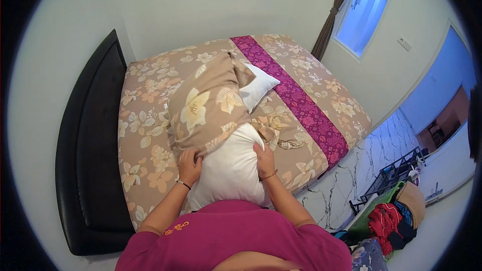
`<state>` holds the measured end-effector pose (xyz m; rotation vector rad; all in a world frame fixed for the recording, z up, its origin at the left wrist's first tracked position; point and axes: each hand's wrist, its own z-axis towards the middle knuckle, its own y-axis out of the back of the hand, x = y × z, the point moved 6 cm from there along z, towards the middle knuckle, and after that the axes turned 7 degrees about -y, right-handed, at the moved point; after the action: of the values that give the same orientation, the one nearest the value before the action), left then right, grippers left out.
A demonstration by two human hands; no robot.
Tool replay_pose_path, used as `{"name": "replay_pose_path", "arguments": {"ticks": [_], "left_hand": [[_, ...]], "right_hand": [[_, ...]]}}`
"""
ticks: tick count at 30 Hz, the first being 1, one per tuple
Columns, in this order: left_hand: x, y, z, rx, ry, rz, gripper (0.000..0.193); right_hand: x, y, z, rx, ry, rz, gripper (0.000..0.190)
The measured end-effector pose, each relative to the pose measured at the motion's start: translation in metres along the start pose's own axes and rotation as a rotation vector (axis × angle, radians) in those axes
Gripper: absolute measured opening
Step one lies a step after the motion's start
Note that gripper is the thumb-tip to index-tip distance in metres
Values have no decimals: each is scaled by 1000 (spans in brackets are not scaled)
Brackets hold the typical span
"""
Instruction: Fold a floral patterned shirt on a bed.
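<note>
A white pillow [226,173] lies against my body at the near side of the bed, its far part inside a brown floral pillowcase [211,101]. My left hand [190,166] has its fingers closed on the pillowcase's open edge, at the pillow's left side. On the right, my right hand [266,161] grips the side of the white pillow, thumb on top. Beyond the case, the corner of another white pillow [258,84] shows; the rest of it is hidden. A crumpled piece of floral fabric [280,133] rests on the bed right of the pillow.
The bed [150,82] has a floral sheet and a purple patterned runner [293,98]. A black headboard [94,150] stands at the left. Right of the bed are a marble-patterned floor [320,203], a black metal rack [391,173] and a green basket [376,205] with clothes [388,222].
</note>
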<state>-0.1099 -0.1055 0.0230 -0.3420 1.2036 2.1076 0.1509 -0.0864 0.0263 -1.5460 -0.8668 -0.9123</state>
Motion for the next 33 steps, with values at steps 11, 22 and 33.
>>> {"name": "replay_pose_path", "arguments": {"ticks": [11,22,33], "left_hand": [[-61,31,82,-288,-98,-354,36],[-10,18,48,-159,138,-180,45],[-19,40,30,-220,13,-132,53]], "right_hand": [[92,-92,-34,225,410,-863,28],[71,-102,28,340,815,-1221,38],[20,-90,27,297,713,-1091,7]]}}
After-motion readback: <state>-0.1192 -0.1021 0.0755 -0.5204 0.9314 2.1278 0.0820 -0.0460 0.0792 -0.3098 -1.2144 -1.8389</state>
